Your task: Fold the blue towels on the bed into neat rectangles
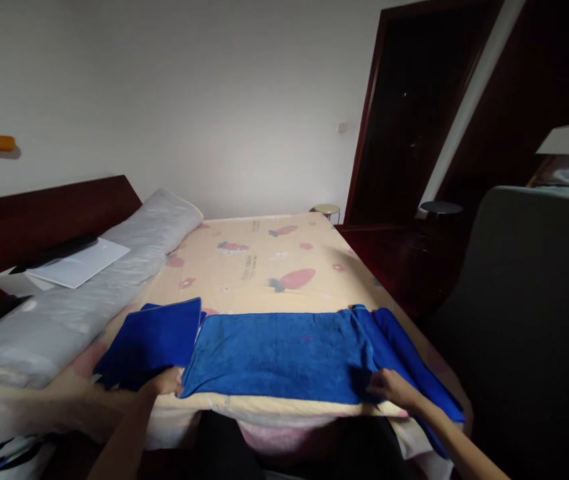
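A blue towel [279, 357] lies spread out flat near the bed's front edge, with light wrinkles across it. My left hand [167, 382] is closed on its near left corner. At the near right corner, my right hand [389, 388] has its fingers curled onto the towel's edge. To the left, close to my left hand, sits a folded darker blue cloth [157, 340]. Rolled or folded blue cloths [409, 353] lie along the right side, partly behind my right forearm.
The bed [244, 280] has a cream sheet with a carrot print. A long grey pillow [79, 313] bearing a white flat object [79, 262] runs along the left by the dark headboard [49, 213]. A dark grey panel [529, 300] stands at right, and stools [327, 209] are beyond.
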`<action>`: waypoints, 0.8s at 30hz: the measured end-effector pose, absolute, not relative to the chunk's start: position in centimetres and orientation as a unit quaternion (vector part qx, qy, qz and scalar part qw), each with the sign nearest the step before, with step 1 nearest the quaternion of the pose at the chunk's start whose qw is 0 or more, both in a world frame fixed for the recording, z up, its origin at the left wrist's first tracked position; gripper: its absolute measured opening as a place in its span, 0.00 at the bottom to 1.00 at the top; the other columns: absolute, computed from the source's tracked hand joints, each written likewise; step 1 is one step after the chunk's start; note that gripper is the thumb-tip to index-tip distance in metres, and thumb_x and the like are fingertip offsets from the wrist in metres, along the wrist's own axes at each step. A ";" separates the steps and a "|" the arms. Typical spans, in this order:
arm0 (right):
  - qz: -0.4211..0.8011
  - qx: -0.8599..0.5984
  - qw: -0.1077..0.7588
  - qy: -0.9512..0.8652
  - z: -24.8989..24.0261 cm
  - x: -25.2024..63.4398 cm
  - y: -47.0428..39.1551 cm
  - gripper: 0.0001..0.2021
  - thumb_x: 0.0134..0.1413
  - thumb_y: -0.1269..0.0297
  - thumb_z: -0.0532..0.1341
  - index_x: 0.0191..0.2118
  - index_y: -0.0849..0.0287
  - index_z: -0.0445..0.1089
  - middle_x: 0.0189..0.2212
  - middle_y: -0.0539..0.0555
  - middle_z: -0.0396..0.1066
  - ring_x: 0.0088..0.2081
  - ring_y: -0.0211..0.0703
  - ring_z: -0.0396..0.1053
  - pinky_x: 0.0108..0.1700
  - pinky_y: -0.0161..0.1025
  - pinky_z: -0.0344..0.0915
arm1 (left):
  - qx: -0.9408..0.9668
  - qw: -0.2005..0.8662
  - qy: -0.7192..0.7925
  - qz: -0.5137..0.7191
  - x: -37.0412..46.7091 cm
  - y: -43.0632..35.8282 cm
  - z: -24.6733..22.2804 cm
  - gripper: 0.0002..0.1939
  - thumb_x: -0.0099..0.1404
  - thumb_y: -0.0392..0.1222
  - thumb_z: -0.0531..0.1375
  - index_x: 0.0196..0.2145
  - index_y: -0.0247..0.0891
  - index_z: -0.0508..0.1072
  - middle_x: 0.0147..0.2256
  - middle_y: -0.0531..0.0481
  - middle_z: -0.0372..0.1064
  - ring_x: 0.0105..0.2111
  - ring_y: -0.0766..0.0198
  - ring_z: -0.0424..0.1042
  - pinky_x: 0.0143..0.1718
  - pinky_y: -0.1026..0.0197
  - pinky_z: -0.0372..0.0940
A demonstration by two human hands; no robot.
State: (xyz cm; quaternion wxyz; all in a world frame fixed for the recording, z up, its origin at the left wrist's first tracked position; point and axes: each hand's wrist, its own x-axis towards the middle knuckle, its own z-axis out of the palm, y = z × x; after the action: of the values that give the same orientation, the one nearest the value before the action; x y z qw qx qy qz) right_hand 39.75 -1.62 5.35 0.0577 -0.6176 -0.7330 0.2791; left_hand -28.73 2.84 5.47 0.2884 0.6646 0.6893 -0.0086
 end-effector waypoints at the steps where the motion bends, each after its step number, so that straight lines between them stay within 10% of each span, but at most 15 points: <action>1: 0.278 -0.620 0.081 -0.729 5.6 39.7 -1.5 0.15 0.50 0.54 0.57 0.28 0.58 0.77 0.25 0.53 0.75 0.30 0.45 0.71 0.32 0.35 0.60 | 0.668 0.278 0.691 0.001 -28.4 3.4 5.6 0.06 0.47 0.42 0.62 0.17 0.37 0.72 0.21 0.50 0.72 0.31 0.53 0.73 0.38 0.56 0.65; 9: 0.286 -0.646 0.125 -0.697 5.2 38.7 -1.4 0.15 0.51 0.53 0.56 0.37 0.55 0.75 0.33 0.55 0.77 0.38 0.50 0.73 0.41 0.38 0.64 | 0.659 0.223 0.714 0.078 -24.4 6.7 3.6 0.28 0.62 0.51 0.51 0.56 0.33 0.66 0.60 0.40 0.60 0.60 0.55 0.58 0.59 0.59 0.52; 18: 0.370 -0.672 0.090 -0.635 2.1 39.0 -3.1 0.24 0.44 0.59 0.60 0.50 0.61 0.72 0.28 0.53 0.74 0.32 0.46 0.73 0.35 0.37 0.66 | 0.570 0.149 0.808 0.010 -28.2 3.6 -0.2 0.27 0.69 0.51 0.41 0.62 0.45 0.58 0.67 0.50 0.44 0.66 0.58 0.42 0.62 0.46 0.45; 24: 0.462 -0.640 0.103 -0.605 0.8 38.7 -3.9 0.34 0.44 0.60 0.58 0.60 0.68 0.59 0.14 0.47 0.66 0.23 0.44 0.69 0.30 0.37 0.64 | 0.528 0.102 0.843 -0.022 -30.4 2.4 2.1 0.28 0.65 0.48 0.45 0.57 0.34 0.65 0.64 0.35 0.51 0.62 0.43 0.53 0.55 0.36 0.54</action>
State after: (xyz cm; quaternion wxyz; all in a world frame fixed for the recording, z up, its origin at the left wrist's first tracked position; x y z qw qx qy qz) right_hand 38.72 -3.93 0.78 0.1030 -0.6404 -0.6049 0.4620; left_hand -30.36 2.39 2.09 0.1022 0.5283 0.8426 -0.0221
